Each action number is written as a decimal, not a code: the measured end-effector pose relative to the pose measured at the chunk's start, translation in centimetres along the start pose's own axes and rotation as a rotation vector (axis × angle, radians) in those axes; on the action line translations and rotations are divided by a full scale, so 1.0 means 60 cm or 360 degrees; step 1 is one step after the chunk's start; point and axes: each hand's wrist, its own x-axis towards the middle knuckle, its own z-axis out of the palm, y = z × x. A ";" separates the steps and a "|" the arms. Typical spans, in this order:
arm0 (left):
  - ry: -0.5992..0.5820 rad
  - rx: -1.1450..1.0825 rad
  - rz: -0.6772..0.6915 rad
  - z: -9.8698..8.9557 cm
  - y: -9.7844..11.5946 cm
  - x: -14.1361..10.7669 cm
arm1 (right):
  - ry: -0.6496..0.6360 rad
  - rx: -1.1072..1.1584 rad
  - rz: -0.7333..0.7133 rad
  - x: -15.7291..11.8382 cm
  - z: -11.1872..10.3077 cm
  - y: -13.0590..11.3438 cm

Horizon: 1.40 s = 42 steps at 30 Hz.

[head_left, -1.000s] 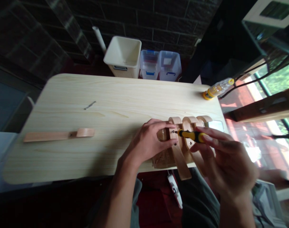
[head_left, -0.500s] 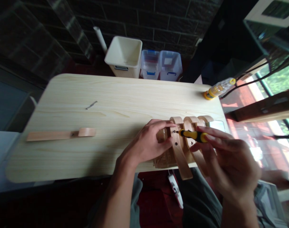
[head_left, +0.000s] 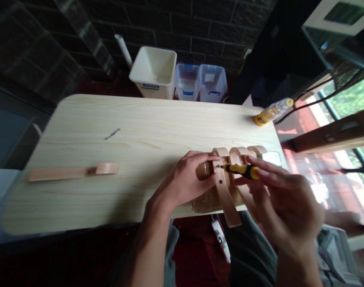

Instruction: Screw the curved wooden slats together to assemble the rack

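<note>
Several curved wooden pieces stand side by side at the table's right front. My left hand grips the leftmost upright wooden strip between thumb and fingers near its curled top. A yellow-and-black screwdriver lies nearly level in the closed fingers of my right hand. Its tip meets a small screw on that strip, above a dark hole. Under the strips is a brown, shiny wrapped block, partly hidden by my left hand.
On the wooden table lie a separate curled wooden strip and a small metal piece. A clear bottle with a yellow base stands at the back right. Beyond the far edge are a cream bin and two clear boxes.
The view has shifted slightly, moving the table leftward in the picture. Both hands keep their holds, and the screwdriver tip stays at the screw. The fingers of my right hand have shifted slightly around the handle.
</note>
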 end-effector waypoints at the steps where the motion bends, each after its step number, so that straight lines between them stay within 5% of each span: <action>1: 0.0000 -0.0003 0.0000 0.000 0.000 0.000 | -0.0013 -0.0023 -0.0001 0.000 -0.001 0.001; 42: 0.0028 0.0005 0.0006 0.003 0.000 0.001 | 0.0052 -0.0118 0.0055 -0.001 0.000 0.014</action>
